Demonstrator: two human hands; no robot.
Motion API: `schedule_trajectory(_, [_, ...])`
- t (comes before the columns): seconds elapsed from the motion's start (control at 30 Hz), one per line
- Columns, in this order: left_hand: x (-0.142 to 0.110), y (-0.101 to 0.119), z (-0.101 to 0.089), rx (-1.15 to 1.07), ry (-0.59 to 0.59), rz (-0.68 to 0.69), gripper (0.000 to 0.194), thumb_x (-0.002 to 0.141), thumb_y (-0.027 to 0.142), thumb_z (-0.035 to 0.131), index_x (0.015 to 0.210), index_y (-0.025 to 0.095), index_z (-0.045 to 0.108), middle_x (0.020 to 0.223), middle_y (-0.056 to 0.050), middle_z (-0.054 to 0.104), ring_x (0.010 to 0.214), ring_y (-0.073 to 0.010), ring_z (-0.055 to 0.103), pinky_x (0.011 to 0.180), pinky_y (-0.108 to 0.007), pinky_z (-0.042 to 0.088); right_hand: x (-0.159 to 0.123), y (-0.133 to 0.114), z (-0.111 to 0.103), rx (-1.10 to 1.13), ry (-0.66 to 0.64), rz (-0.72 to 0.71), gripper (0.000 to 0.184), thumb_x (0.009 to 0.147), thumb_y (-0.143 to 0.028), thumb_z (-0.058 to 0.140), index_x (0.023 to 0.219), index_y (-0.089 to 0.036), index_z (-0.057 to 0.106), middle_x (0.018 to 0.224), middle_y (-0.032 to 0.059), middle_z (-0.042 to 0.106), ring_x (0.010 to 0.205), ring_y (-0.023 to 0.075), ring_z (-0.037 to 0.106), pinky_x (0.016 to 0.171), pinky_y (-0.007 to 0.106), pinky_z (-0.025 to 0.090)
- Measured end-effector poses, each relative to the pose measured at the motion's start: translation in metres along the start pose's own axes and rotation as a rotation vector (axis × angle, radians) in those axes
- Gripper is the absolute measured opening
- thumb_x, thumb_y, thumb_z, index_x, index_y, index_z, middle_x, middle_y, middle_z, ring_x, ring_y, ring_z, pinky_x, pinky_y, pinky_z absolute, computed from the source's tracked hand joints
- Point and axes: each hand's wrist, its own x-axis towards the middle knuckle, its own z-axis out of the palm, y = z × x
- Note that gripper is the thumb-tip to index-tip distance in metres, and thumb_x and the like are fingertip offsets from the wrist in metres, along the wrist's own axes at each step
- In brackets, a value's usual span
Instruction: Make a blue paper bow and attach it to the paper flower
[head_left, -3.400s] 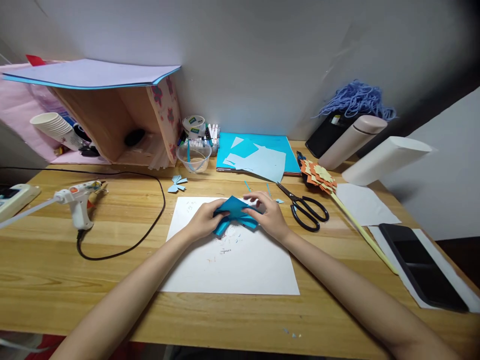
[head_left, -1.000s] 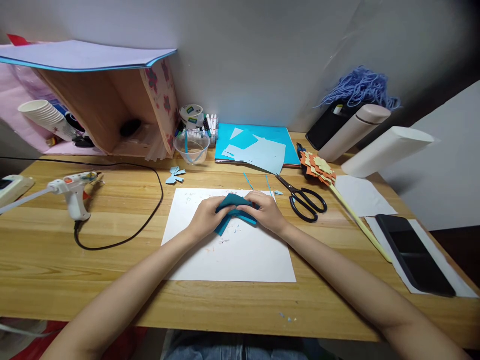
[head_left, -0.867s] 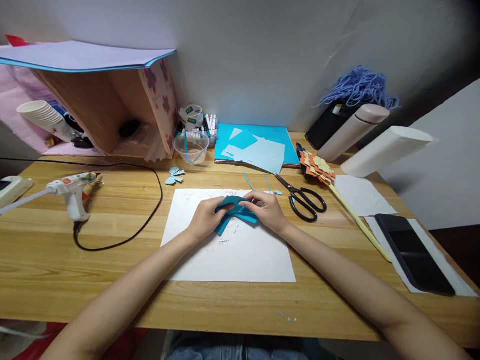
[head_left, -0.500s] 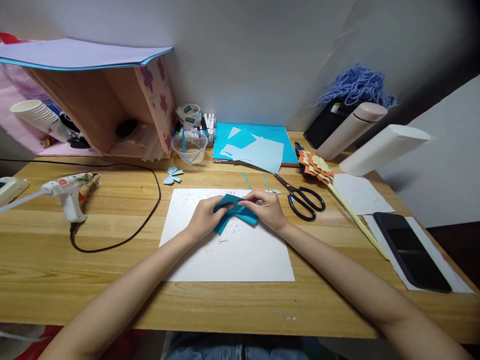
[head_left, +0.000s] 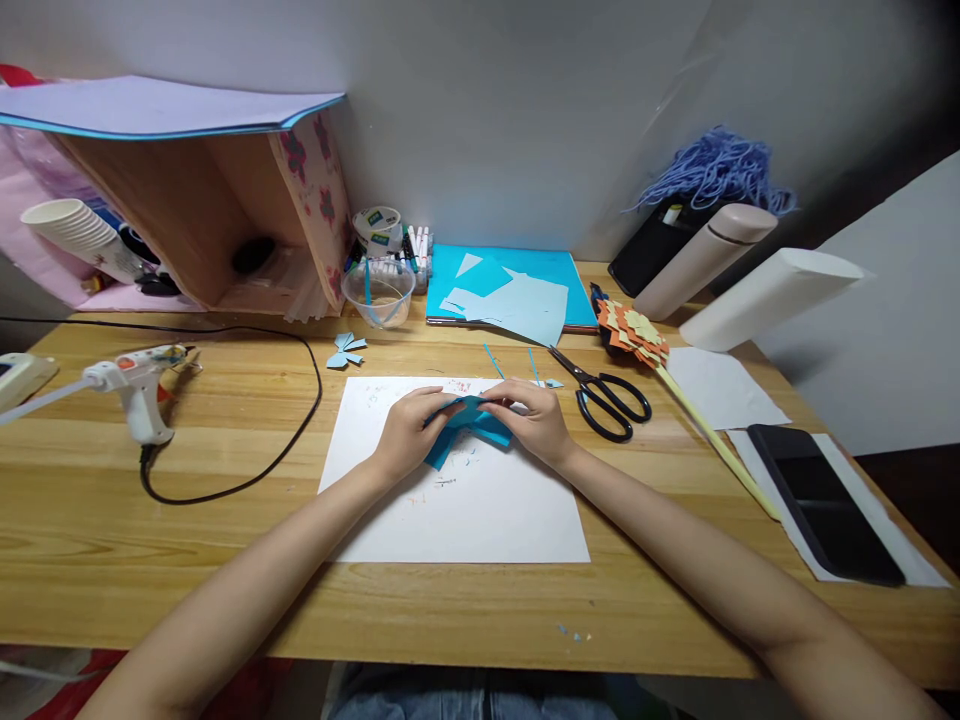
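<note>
Between my two hands is a folded piece of blue paper (head_left: 470, 412), its lower flaps spreading out left and right. My left hand (head_left: 409, 425) pinches its left side between thumb and fingers. The right side is pinched by my right hand (head_left: 531, 415). Part of the paper is hidden behind the fingers. Below it lies a white sheet (head_left: 480, 520) marked with small coloured strokes. Thin blue paper strips (head_left: 493, 360) lie just beyond my right hand, and black-handled scissors (head_left: 606, 392) rest to its right.
At left are a hot glue gun (head_left: 142, 390) with a looping cable and an open box (head_left: 187, 220). A light-blue paper bow (head_left: 346, 350) and a clear plastic cup (head_left: 379, 295) sit behind the sheet. Rightward lie a paper flower (head_left: 634, 335) and a phone (head_left: 821, 505).
The upper part of the blue paper has tilted, so less of its face shows between my fingers. My hands stay in nearly the same place.
</note>
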Motion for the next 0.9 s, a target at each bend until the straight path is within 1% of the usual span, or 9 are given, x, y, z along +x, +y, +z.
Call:
schedule_trajectory(0.1, [0.0,0.001,-0.002,0.045,0.023,0.081,0.019,0.087,0.02,0.05,0.092,0.022,0.069,0.09,-0.002,0.073,0.087,-0.0179,0.065,0.086,-0.036,0.049,0.0,0.0,0.0,0.006,-0.01,-0.059,0.006,0.08,-0.018,0.064,0.081,-0.02,0.07,0.077,0.0037,0.071,0.07,0.0156,0.064,0.065,0.028,0.049])
schedule_trajectory(0.27, [0.001,0.01,-0.005,0.028,0.108,0.125,0.015,0.086,0.022,0.054,0.094,0.022,0.067,0.09,0.0,0.073,0.083,-0.0149,0.067,0.093,-0.037,0.047,0.0,0.001,0.0,-0.004,-0.042,-0.069,0.008,0.08,-0.017,0.063,0.083,-0.02,0.07,0.076,0.004,0.071,0.069,0.0157,0.065,0.064,0.027,0.05])
schedule_trajectory(0.37, [0.001,0.012,-0.005,0.015,0.141,0.161,0.014,0.086,0.021,0.054,0.093,0.021,0.067,0.088,0.0,0.074,0.081,-0.0134,0.067,0.094,-0.036,0.047,-0.001,0.001,0.0,-0.014,-0.049,-0.073,0.008,0.081,-0.017,0.063,0.084,-0.019,0.07,0.076,0.0044,0.071,0.07,0.0156,0.065,0.065,0.027,0.05])
schedule_trajectory(0.5, [0.001,0.011,-0.006,0.013,0.158,0.166,0.013,0.086,0.02,0.056,0.091,0.021,0.067,0.086,0.0,0.074,0.078,-0.0125,0.067,0.092,-0.035,0.049,-0.001,0.001,0.0,-0.028,-0.046,-0.096,0.009,0.081,-0.018,0.062,0.085,-0.019,0.07,0.077,0.0045,0.071,0.07,0.0155,0.065,0.065,0.028,0.051])
schedule_trajectory(0.67, [0.001,0.011,-0.007,0.028,0.186,0.218,0.009,0.084,0.02,0.058,0.087,0.02,0.067,0.082,0.0,0.074,0.073,-0.0121,0.068,0.09,-0.035,0.05,-0.002,0.002,0.0,-0.03,-0.067,-0.111,0.01,0.082,-0.019,0.062,0.088,-0.02,0.07,0.078,0.0048,0.071,0.07,0.0152,0.065,0.065,0.028,0.051])
schedule_trajectory(0.9, [0.002,0.011,-0.009,0.035,0.188,0.249,0.007,0.082,0.016,0.06,0.085,0.019,0.065,0.079,0.0,0.073,0.071,-0.0117,0.067,0.09,-0.034,0.049,-0.004,0.002,0.0,-0.076,-0.074,-0.189,0.013,0.082,-0.016,0.062,0.092,-0.019,0.07,0.08,0.0056,0.072,0.072,0.0151,0.066,0.066,0.028,0.051])
